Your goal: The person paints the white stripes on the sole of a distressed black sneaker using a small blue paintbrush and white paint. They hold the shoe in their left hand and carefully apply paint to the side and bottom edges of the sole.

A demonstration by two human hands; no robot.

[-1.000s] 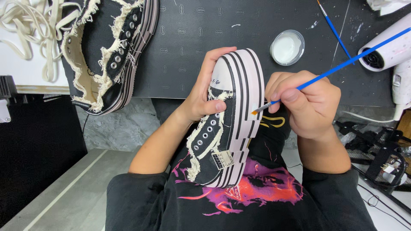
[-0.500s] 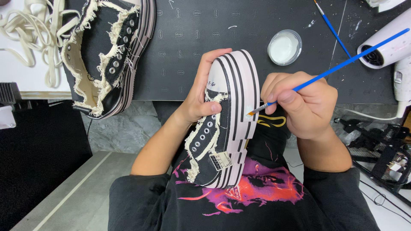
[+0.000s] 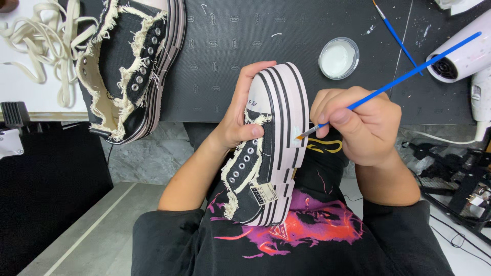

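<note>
My left hand grips a black canvas sneaker with frayed cream edges and a thick white sole striped in black, held on its side over my lap. My right hand pinches a thin blue paintbrush, its tip touching the white sole at the sneaker's right side, where a pale wet patch shows. The brush handle points up and to the right.
A matching sneaker lies on the dark cutting mat at upper left, beside loose cream laces. A small round dish of white paint, a second blue brush and a white hairdryer sit at upper right. Cables lie lower right.
The view has shifted slightly. My left hand still holds the sneaker, and the brush tip has stayed against the sole with small strokes.
</note>
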